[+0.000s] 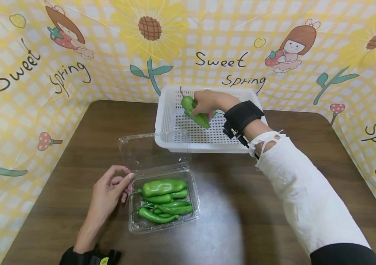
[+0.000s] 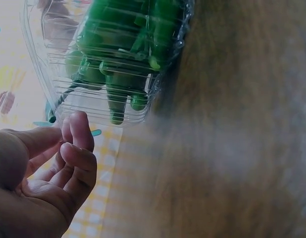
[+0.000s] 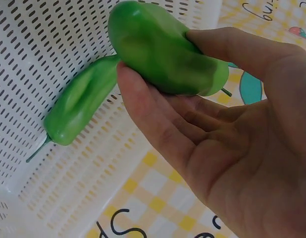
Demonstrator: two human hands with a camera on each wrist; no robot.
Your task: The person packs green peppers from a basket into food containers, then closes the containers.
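My right hand (image 1: 209,101) grips a thick green pepper (image 3: 158,49) between thumb and fingers, over the white perforated basket (image 1: 174,144). Another green pepper (image 3: 81,101) lies in the basket beneath it, mostly hidden by the hand in the head view. On the left, my left hand (image 1: 110,189) pinches the back left corner of a clear plastic clamshell container (image 1: 197,211), its thumb and forefinger at the rim. Several green peppers (image 1: 165,187) lie side by side in that container, one large and the others slimmer.
The container's clear lid (image 1: 156,151) stands tipped back, its far edge overlapping the basket's front left corner in the head view. Under everything is a brown wooden table (image 1: 227,206). Yellow checked cloth (image 1: 115,81) hangs behind it and at both sides.
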